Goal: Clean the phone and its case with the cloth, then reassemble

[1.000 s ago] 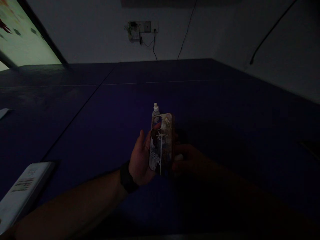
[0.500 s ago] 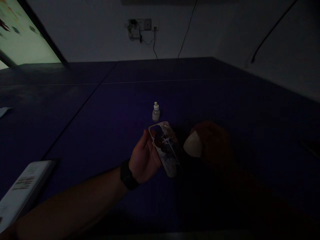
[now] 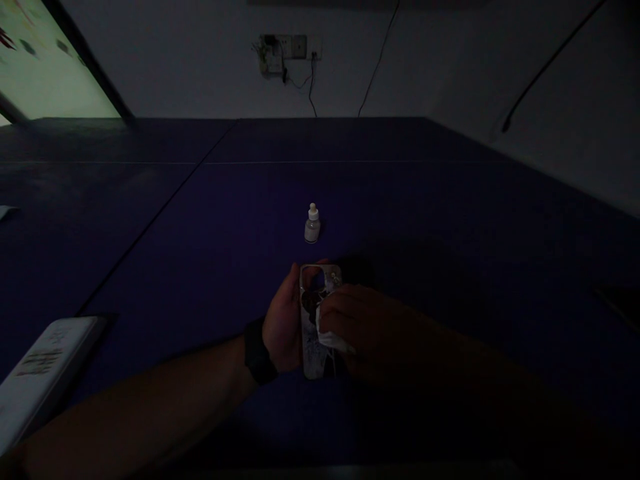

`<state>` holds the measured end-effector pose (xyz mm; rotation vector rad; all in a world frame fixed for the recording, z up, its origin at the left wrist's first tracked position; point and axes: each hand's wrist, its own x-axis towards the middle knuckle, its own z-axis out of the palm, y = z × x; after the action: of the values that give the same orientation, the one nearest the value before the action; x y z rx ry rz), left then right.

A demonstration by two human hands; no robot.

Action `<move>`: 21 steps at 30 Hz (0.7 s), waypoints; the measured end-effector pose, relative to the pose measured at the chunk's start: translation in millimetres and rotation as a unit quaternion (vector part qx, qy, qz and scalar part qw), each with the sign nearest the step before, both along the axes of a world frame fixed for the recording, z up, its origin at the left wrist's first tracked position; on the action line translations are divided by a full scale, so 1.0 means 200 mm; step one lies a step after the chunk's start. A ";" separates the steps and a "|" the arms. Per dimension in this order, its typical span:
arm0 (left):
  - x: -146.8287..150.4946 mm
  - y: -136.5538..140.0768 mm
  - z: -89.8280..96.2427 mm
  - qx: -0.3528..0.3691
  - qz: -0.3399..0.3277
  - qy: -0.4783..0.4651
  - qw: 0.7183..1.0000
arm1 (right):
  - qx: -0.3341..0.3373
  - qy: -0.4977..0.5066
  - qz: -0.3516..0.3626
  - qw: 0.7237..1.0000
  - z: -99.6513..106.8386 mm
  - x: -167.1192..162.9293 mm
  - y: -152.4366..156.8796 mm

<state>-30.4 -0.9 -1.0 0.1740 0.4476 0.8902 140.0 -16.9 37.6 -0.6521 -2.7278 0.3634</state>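
My left hand (image 3: 285, 320), with a dark watch on its wrist, grips a patterned phone case (image 3: 313, 353) along its left side. The case has a large camera cutout near its top and a grey and dark picture on its back. Against the case's right half, my right hand (image 3: 360, 320) presses a folded white cloth or tissue (image 3: 327, 337); which of the two I cannot tell. The right hand is dim and hides part of the case. Beyond the case a small dropper bottle (image 3: 312, 230) with a white cap stands upright.
A white box-like object (image 3: 45, 373) with printed marks lies at the lower left of the dark blue surface (image 3: 240, 220). Sockets (image 3: 293, 47) with cords are on the far wall. A dark flat object (image 3: 620, 303) lies at the right edge.
My right hand has moved left with the white cloth or tissue, from beside the case onto it. The case has come slightly nearer and turned more upright in my left hand.
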 end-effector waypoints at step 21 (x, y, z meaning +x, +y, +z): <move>0.00 0.01 -0.03 -0.019 0.002 0.007 1.000 | 0.121 0.143 -0.165 0.968 -0.14 -0.01 0.08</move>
<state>-29.7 1.3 -7.1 0.1448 0.4767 0.8846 137.6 -1.0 9.9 -0.8888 -2.2896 0.0366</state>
